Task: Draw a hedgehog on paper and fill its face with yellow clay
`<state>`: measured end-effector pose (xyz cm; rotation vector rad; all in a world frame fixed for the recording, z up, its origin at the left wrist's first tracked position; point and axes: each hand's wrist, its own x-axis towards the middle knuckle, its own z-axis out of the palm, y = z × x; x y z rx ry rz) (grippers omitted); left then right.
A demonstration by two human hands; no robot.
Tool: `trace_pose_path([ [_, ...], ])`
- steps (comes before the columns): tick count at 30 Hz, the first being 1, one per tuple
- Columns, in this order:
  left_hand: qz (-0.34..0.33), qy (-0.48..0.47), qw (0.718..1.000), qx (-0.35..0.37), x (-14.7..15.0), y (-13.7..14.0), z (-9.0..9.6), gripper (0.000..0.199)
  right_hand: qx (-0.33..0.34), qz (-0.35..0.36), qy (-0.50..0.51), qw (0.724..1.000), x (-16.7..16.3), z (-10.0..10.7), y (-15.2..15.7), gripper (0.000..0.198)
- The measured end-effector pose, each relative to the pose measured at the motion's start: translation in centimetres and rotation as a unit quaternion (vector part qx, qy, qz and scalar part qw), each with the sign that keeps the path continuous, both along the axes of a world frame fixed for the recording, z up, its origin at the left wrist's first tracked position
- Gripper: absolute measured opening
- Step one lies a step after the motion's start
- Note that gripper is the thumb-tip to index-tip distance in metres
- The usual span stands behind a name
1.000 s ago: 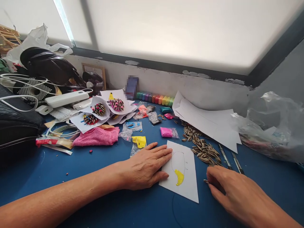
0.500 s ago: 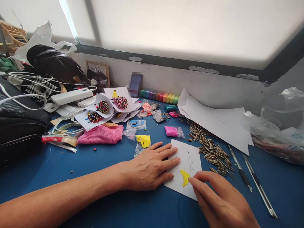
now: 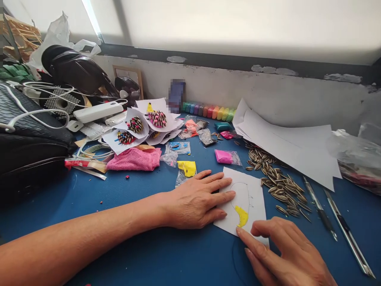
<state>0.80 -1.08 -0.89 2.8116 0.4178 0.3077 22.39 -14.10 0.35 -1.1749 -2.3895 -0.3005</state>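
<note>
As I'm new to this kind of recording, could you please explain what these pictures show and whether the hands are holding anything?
There is no machine here: these are a person's bare hands, seen by a camera worn on the head, looking forward and down. The left hand lies flat, its fingers over the edge of a white sheet with a drawn outline. The right hand has a fingertip at the lower end of a yellow shape on that sheet. I see nothing held in either hand. On the blue surface lie striped seeds, a pen, a pink packet and a pink cloth. Farther back are papers with seed-covered figures.
</note>
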Motion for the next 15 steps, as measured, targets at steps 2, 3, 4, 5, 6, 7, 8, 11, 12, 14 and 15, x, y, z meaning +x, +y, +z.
trace_pose_path([
  [2,0.000,0.002,1.000,-0.001,0.00,0.01,-0.03,0.049,-0.015,-0.001,-0.011,1.000,0.01,-0.05,0.11,0.023],
  [3,0.000,0.001,1.000,-0.002,0.00,0.02,-0.04,0.049,-0.019,-0.003,-0.017,1.000,0.04,-0.13,0.16,0.024],
  [4,-0.001,-0.001,1.000,-0.002,0.01,0.04,-0.06,0.049,-0.018,-0.003,-0.019,1.000,0.06,-0.22,0.22,0.024],
  [5,-0.001,-0.003,1.000,-0.001,0.02,0.06,-0.07,0.049,-0.020,-0.004,-0.023,1.000,0.09,-0.32,0.26,0.024],
  [6,-0.002,-0.002,1.000,0.000,0.03,0.07,-0.08,0.049,-0.021,-0.007,-0.026,0.999,0.11,-0.42,0.29,0.025],
  [7,-0.001,-0.001,1.000,0.002,0.04,0.08,-0.08,0.049,-0.020,-0.009,-0.028,0.999,0.14,-0.50,0.30,0.026],
  [8,-0.002,0.002,1.000,0.003,0.05,0.09,-0.07,0.049,-0.018,-0.010,-0.029,0.999,0.18,-0.57,0.30,0.026],
  [11,-0.003,0.006,1.000,0.006,0.04,0.07,-0.01,0.049,-0.012,-0.009,-0.029,0.999,0.36,-0.71,0.19,0.029],
  [12,-0.004,0.006,1.000,0.006,0.02,0.06,0.01,0.049,-0.009,-0.008,-0.029,1.000,0.43,-0.74,0.14,0.030],
  [14,-0.003,0.010,1.000,0.006,-0.02,0.05,0.02,0.050,-0.007,-0.006,-0.031,0.999,0.53,-0.82,0.05,0.030],
  [15,-0.002,0.012,1.000,0.006,-0.04,0.04,0.01,0.050,-0.007,-0.008,-0.032,0.999,0.54,-0.86,0.03,0.030],
])
